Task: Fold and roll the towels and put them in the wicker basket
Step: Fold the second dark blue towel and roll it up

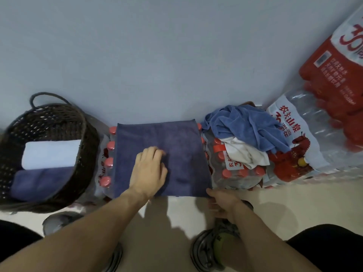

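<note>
- Shrink-wrapped bottle packs (306,154) against the wall — red caps showing.
- Dark blue towel (176,150) spread flat over one pack, between wicker basket and loose pile.
- Wicker basket (86,134), far left: holds a white roll (49,154) and a dark blue roll (37,183).
- Unfolded pile (249,132), right — light blue over white.
- Left hand (149,171): fingers loosely bent, pressing the towel's middle.
- Right hand (222,205): at the near right corner; grip cannot be told.

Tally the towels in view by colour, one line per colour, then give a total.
Dark blue: 2, the flat towel under the left hand and the roll in the wicker basket
Light blue: 1, crumpled in the pile
White: 2, the roll in the basket and the crumpled one in the pile
Total: 5
</note>
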Demonstrator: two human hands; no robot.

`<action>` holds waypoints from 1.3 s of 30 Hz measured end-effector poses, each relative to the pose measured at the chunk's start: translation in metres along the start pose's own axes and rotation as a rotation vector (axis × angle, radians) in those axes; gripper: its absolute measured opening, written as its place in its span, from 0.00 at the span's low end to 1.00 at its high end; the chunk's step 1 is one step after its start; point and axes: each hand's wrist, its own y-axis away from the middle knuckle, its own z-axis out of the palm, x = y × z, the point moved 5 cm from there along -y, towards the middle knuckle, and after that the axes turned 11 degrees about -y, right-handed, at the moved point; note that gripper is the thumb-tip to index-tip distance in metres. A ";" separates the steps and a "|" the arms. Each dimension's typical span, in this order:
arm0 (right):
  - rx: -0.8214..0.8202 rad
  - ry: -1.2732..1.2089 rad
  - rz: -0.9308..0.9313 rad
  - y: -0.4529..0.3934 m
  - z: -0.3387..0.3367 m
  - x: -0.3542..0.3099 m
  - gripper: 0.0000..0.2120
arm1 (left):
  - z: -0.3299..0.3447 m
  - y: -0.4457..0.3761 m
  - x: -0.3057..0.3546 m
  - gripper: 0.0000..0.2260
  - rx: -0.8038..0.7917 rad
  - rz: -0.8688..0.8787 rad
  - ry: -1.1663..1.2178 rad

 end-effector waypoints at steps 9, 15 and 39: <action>0.239 0.437 -0.866 0.042 0.056 -0.072 0.08 | 0.030 0.152 -0.105 0.20 -0.087 -1.306 0.608; 0.063 0.775 -0.979 0.038 0.115 -0.051 0.08 | 0.044 0.130 -0.103 0.15 -0.148 -1.360 1.043; -0.229 0.754 -1.199 0.114 0.204 -0.047 0.07 | -0.098 0.025 -0.099 0.10 -0.983 -0.672 0.594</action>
